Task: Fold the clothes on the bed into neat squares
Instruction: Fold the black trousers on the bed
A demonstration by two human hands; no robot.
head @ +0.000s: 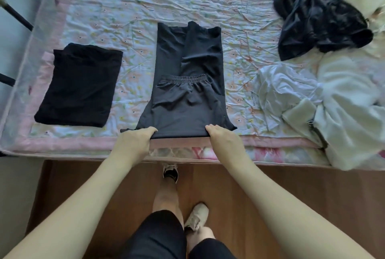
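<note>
A pair of dark grey soft trousers with an elastic waistband (pixel 183 92) lies in the middle of the bed with a wrinkled floral quilt (pixel 145 2), partly folded, the waistband turned up onto the legs. The left hand (pixel 137 138) and the right hand (pixel 221 137) each grip the near folded edge of the trousers, fingers curled around the cloth at the bed's edge. To the left lies a black garment folded into a neat rectangle (pixel 81 85). To the right are crumpled white clothes (pixel 312 100), and behind them a heap of black clothes (pixel 320 25).
</note>
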